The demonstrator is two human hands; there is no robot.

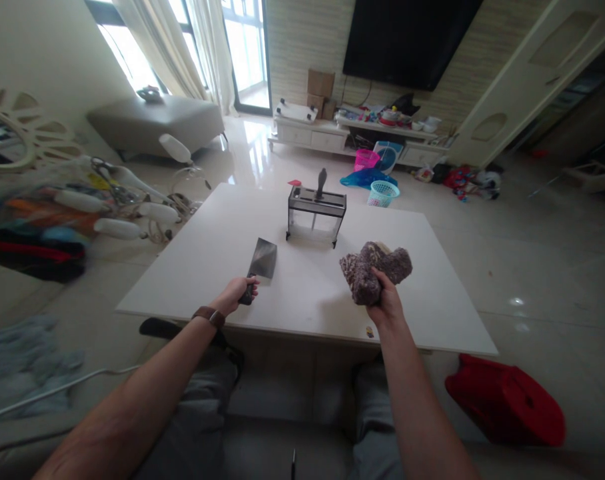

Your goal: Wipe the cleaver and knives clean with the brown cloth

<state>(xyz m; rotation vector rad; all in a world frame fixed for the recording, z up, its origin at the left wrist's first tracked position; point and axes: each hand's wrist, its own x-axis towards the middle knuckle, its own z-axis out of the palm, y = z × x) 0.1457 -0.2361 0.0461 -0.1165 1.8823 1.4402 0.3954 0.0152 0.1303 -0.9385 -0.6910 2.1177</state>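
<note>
My left hand [235, 293] is closed round the dark handle of a cleaver [262, 259], whose broad grey blade points away from me above the white table [432, 300]. My right hand [386, 301] grips a bunched brown fuzzy cloth [372, 267], held up over the table's near right part. A clear knife block [316, 215] stands in the table's middle beyond both hands, with one dark-handled knife [322, 183] standing in it.
A red bag [507, 407] lies on the floor at the right. A cluttered rack with white objects [122, 207] stands to the left. A grey ottoman [157, 120], a TV unit [362, 137] and plastic baskets [382, 193] sit farther back.
</note>
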